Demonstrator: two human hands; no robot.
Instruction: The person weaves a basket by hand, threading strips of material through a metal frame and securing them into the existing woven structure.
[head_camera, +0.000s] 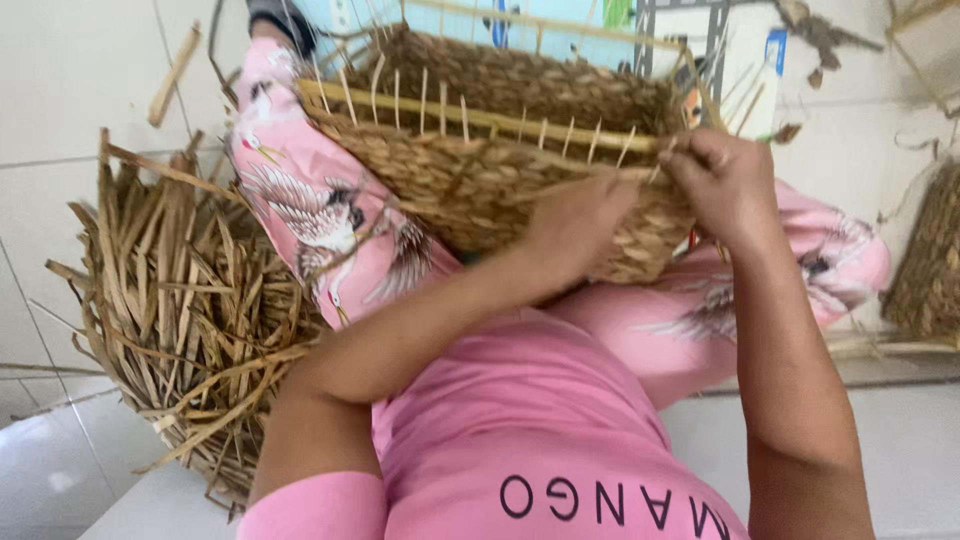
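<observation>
Both of your hands are on the woven basket (480, 170), which rests tilted on your lap against the pink trousers (310, 210). Your left hand (580, 225) lies flat on the outer wall near the rim, fingers pressed to the weave. Your right hand (725, 180) is at the rim, fingers curled and pinching a pale upright stake (655, 170). Beside your left leg, a heap of dry straw (190, 310) lies on the tiled floor (60, 120).
</observation>
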